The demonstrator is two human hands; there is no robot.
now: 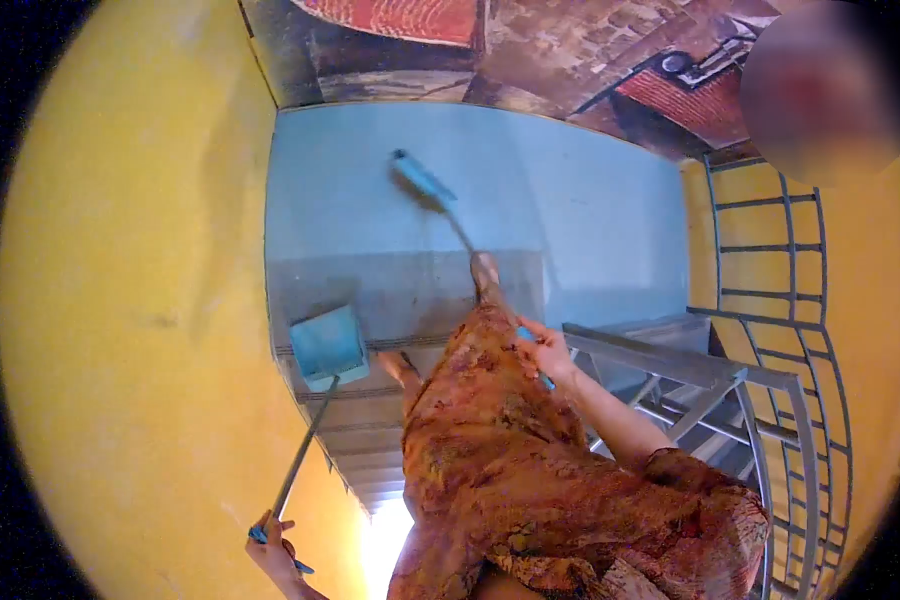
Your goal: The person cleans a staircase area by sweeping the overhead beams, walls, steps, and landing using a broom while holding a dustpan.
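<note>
My left hand (275, 545) is closed round the blue-gripped end of a long-handled dustpan (328, 345). Its pale blue pan hangs over the grey steps, close to the yellow wall. In front of my body, my right hand (545, 355) grips the blue end of a broom (425, 182). The middle of the broom's handle is hidden behind my clothing and foot. Its blue head, slightly blurred, is over the pale blue surface ahead. My orange-brown patterned garment (490, 430) fills the lower middle, and a bare foot (485, 268) shows beyond its hem.
A yellow wall (130, 300) rises on the left. Grey stairs (375, 440) run along it toward a bright spot below. On the right stand a silver metal frame (670, 358) like a ladder and a dark metal grille (792, 250). A painted mural (540, 50) spans the top.
</note>
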